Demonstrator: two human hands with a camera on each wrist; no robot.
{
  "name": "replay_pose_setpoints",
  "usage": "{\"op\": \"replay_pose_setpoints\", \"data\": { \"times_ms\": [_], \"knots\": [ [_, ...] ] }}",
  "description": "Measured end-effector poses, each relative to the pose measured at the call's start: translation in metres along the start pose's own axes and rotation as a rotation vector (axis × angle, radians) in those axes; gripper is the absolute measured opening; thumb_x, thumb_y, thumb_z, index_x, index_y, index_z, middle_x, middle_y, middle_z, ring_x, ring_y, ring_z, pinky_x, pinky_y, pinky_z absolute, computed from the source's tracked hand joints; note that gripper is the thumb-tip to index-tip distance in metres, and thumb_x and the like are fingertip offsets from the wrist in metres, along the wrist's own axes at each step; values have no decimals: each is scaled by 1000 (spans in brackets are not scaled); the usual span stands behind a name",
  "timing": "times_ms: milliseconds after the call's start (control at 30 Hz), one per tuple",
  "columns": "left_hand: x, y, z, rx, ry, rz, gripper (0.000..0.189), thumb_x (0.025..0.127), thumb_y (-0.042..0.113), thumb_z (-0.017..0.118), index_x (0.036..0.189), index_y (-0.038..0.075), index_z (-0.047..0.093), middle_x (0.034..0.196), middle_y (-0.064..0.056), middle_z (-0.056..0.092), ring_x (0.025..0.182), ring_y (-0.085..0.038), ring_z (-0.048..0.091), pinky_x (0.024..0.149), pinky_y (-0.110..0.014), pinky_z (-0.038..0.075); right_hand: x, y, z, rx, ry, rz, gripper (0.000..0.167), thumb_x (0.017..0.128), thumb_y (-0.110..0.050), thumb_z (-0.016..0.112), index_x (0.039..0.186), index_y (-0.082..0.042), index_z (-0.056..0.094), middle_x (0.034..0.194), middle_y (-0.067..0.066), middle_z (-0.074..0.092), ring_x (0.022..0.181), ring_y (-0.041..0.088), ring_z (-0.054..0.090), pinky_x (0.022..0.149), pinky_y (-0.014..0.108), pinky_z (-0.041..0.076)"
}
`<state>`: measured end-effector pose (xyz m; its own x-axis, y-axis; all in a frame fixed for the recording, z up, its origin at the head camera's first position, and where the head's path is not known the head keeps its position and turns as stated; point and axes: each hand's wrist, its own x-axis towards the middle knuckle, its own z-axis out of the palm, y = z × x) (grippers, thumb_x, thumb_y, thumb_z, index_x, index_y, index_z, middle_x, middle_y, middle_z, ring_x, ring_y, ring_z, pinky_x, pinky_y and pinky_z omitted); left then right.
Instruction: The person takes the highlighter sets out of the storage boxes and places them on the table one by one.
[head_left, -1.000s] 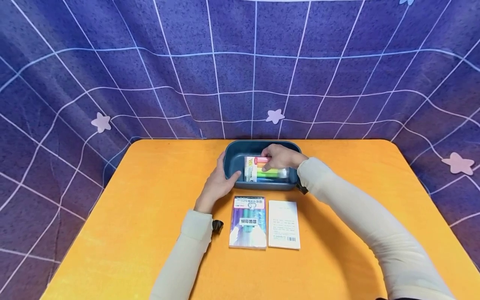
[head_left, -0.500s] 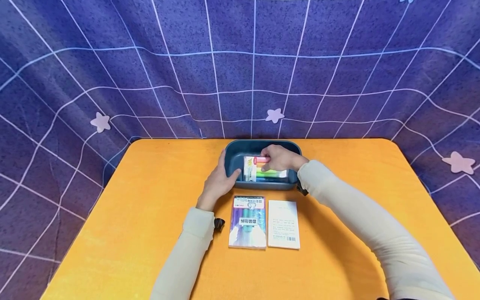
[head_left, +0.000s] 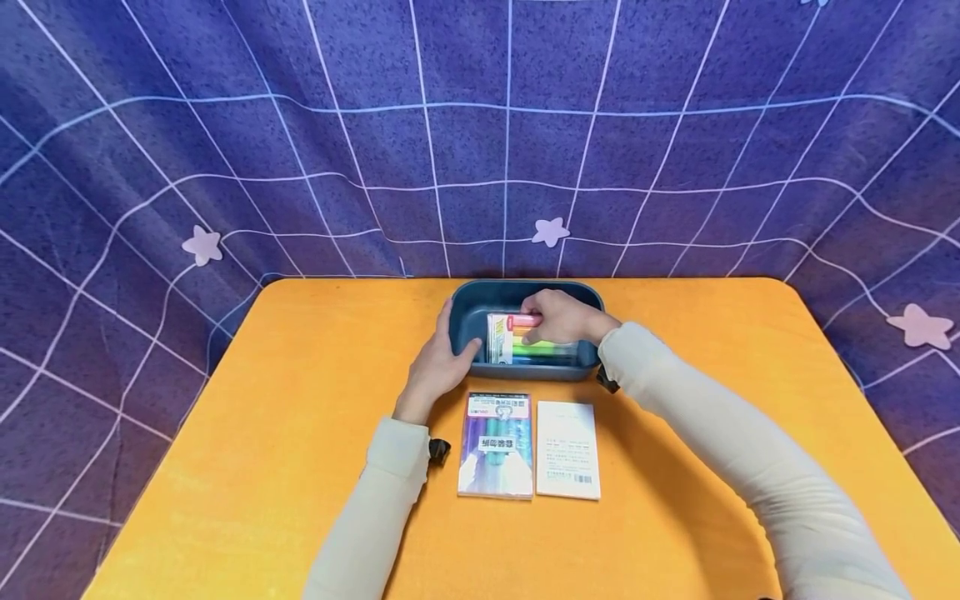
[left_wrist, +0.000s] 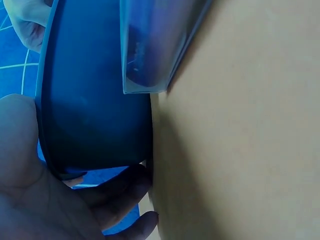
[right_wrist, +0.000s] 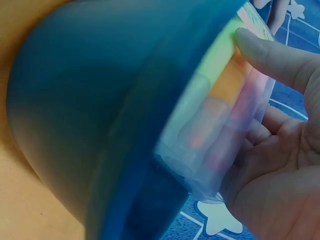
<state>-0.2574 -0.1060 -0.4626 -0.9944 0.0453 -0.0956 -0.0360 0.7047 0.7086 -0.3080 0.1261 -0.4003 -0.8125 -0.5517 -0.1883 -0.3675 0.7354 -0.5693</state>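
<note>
A dark blue plastic bin (head_left: 468,323) sits near the table's far edge. At its left end my left hand (head_left: 437,364) grips it, thumb over the rim and fingers along the outer wall, as the left wrist view shows. Inside the bin, my right hand (head_left: 561,317) pinches a clear pack of highlighters (head_left: 501,340), thumb on the front face and fingers behind. Yellow-green, orange and pink highlighters (right_wrist: 220,65) show through the plastic in the right wrist view, rising past the bin's rim. The pack's lower part lies below that rim, hidden there.
In front of the bin, a clear pack of purple and green pens (head_left: 495,462) lies flat. Right beside it is a white printed pad or box (head_left: 567,450). A blue star-patterned curtain (head_left: 480,167) hangs behind the orange table (head_left: 315,400).
</note>
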Motion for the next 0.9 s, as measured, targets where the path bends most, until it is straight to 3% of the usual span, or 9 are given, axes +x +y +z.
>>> {"op": "replay_pose_setpoints", "data": {
  "times_ms": [400,900],
  "knots": [
    [0,0,1,-5,1,10,86,99,47,55,162,37,-3,162,-16,37,140,-42,49,112,-64,40,-3,1,-5,21,-8,-57,12,88,-11,76,91,-10,64,75,-2,51,74,16,48,76,31,40],
    [-2,2,0,0,4,-1,86,99,48,55,162,36,-3,161,-17,39,140,-43,48,110,-65,41,-12,-2,-10,42,82,-84,17,86,-8,78,97,-8,65,77,1,58,72,16,49,72,30,40]
  ]
}}
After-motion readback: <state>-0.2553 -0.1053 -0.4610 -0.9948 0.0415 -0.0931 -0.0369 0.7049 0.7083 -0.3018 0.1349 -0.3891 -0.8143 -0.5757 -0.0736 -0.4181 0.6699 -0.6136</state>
